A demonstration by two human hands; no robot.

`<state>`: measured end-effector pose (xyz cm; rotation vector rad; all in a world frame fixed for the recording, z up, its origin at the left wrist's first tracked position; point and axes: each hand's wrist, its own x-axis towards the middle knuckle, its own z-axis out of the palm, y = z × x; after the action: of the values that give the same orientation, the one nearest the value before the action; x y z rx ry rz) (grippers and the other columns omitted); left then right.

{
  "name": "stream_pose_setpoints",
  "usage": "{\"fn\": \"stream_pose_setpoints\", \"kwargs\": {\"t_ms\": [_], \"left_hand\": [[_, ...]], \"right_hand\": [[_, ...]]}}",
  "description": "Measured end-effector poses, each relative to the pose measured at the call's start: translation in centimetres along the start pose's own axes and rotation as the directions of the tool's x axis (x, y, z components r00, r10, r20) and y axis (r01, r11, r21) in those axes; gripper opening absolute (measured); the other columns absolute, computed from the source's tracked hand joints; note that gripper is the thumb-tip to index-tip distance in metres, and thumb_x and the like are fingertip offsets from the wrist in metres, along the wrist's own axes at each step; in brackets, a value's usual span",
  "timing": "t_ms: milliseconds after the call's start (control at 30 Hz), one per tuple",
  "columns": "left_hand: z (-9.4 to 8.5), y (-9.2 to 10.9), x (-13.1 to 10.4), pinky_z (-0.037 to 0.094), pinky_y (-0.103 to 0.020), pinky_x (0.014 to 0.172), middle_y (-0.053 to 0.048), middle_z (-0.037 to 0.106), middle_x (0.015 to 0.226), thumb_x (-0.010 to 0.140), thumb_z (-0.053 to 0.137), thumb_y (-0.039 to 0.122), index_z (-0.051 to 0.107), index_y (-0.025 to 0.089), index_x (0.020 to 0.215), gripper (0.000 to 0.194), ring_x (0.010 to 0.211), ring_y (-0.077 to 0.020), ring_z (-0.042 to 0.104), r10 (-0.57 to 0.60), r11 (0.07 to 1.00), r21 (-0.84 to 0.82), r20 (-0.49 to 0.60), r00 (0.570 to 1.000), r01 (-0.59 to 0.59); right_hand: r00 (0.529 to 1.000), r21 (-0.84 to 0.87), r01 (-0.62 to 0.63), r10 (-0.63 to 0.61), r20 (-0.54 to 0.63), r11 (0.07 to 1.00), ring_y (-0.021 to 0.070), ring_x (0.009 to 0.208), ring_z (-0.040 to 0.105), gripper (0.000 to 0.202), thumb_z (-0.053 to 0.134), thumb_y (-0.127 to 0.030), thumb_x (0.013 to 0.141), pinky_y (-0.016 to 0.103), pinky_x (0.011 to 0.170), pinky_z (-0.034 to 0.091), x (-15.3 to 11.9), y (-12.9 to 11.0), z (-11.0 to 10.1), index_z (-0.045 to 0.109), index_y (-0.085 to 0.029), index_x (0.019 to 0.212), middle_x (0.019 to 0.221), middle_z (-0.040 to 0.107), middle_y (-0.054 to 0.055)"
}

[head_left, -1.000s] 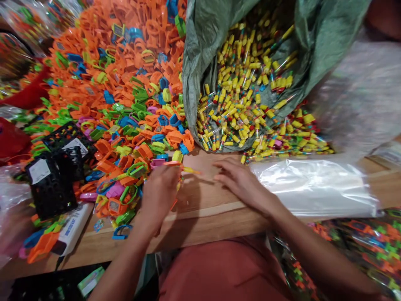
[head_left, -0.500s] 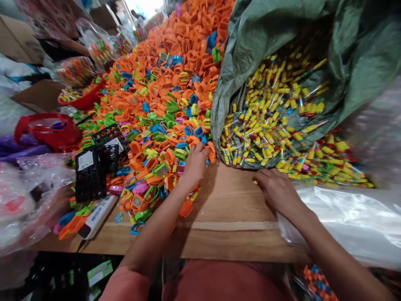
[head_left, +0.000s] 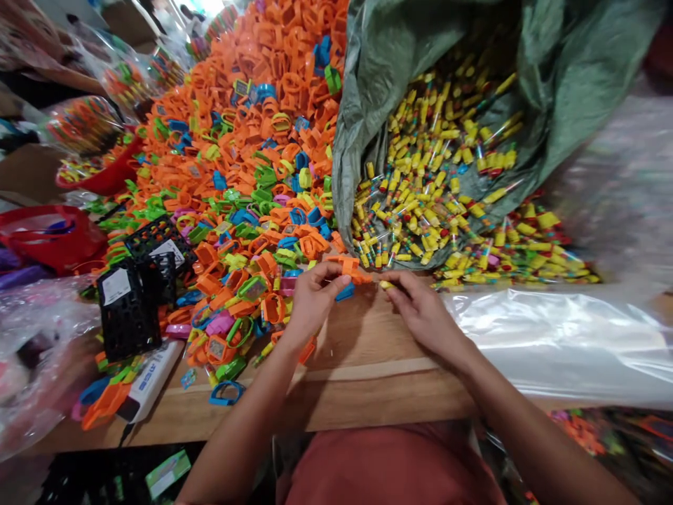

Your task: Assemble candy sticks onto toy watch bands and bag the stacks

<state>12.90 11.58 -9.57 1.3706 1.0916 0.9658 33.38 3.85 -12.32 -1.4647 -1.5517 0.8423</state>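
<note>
Mid-frame, your left hand [head_left: 311, 298] pinches an orange toy-watch strap [head_left: 349, 267], your right hand [head_left: 423, 312] fingers grip a yellow-capped tube [head_left: 386, 285]; joining step, next needs end-to-end alignment.

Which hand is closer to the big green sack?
Right. The right hand sits just below the green sack mouth; the left hand is farther left, holding an orange ring piece.

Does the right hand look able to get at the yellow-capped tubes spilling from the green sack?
Probably yes. The right hand lies on bare wood just in front of the yellow-capped tubes at the mouth of the green sack, already pinching a small yellow piece; nothing lies between them.
</note>
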Motion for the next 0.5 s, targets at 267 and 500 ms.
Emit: {"fn": "stream_pose_setpoints", "kwargs": {"t_ms": [267, 500], "left_hand": [[1.1, 0.3, -1.7, 0.05, -0.032, 0.082, -0.004, 0.076, 0.09, 0.085, 0.078, 0.03, 0.08, 0.021, 0.09, 0.01, 0.086, -0.02, 0.066, 0.208, 0.968, 0.146, -0.012, 0.978, -0.204], [1.9, 0.3, -2.9, 0.049, -0.032, 0.08, -0.004, 0.076, 0.095, 0.096, 0.068, 0.02, 0.078, 0.022, 0.104, 0.013, 0.088, -0.0207, 0.062, 0.454, 0.712, 0.526, 0.162, 0.876, -0.465]], "right_hand": [[0.994, 0.311, -0.106, 0.102, 0.03, 0.944, 0.0194, 0.09, 0.064, 0.026, 0.059, -0.039, 0.095, 0.033, 0.082, 0.05, 0.0, -1.0, 1.1, 0.068, -0.02, 0.111, 0.105, 0.071, 0.006], [0.963, 0.546, -0.267, 0.241, 0.121, 0.794, 0.014, 0.068, 0.056, 0.053, 0.068, -0.055, 0.089, 0.026, 0.059, 0.042, -0.5, -2.9, 0.8, 0.068, -0.015, 0.124, 0.077, 0.066, 0.002]]}}
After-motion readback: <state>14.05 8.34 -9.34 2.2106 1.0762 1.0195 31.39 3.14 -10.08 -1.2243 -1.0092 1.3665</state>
